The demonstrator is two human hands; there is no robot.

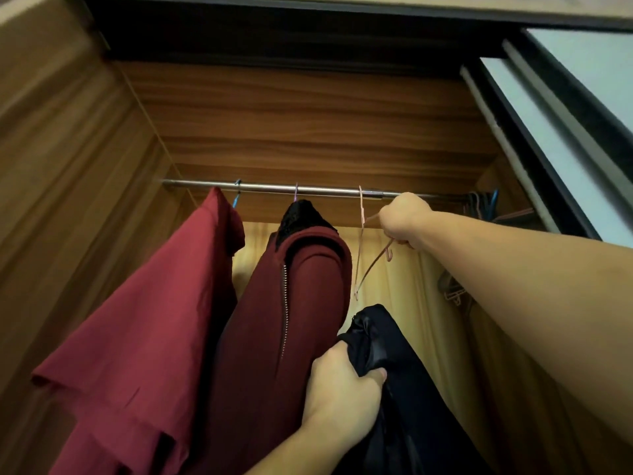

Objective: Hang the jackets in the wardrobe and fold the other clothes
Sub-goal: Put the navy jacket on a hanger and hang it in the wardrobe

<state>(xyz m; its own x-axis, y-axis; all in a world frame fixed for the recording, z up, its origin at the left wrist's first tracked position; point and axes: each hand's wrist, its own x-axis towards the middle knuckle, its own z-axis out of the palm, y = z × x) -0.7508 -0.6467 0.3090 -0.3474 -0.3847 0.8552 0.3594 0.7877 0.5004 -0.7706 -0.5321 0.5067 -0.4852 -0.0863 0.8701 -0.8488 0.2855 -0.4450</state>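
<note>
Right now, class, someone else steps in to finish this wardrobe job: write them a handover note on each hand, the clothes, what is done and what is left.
Left hand: grips the black jacket, held low, not yet on a hanger.
Right hand: holds the empty pink hanger, whose hook is over the rail.
Done: the maroon zip jacket and the red garment hang on the rail.
Left: put the black jacket on the pink hanger and hang it. No clothes for folding are in view.

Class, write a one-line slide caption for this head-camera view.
Right hand grips a pink hanger on the rail while left hand holds a black jacket beside two hung red garments.
</note>
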